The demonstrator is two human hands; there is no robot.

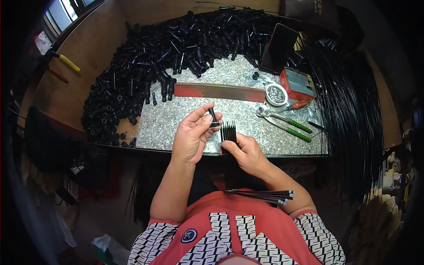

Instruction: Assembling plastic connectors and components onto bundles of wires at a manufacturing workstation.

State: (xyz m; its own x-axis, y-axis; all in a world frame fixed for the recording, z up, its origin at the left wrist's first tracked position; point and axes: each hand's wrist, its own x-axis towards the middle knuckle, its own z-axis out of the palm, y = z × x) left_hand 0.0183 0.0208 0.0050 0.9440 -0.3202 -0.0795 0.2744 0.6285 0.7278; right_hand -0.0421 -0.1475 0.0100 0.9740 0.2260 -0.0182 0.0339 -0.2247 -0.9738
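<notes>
Left hand (191,137): pinching a short black tube (212,114) between thumb and fingers, just above the table's front edge
Right hand (248,152): grasping a row of thin black rods (229,131), thumb across the front, seemingly to keep them side by side with their upper ends free
Meeting point: tube and rod ends close together, probably so both stay in sight; contact cannot be told
Pliers (301,125): green-handled, on the speckled table (165,128), handles toward the person's right, likely for easy reach
Long rods (349,106): loose sheaf along the right side, perhaps for ready picking
White bowl (276,104): small shiny metal bits inside, beside the red box
Red box (302,93): contents unclear
Wooden surround (84,53): raised wall behind a heap of black parts (194,39)
</notes>
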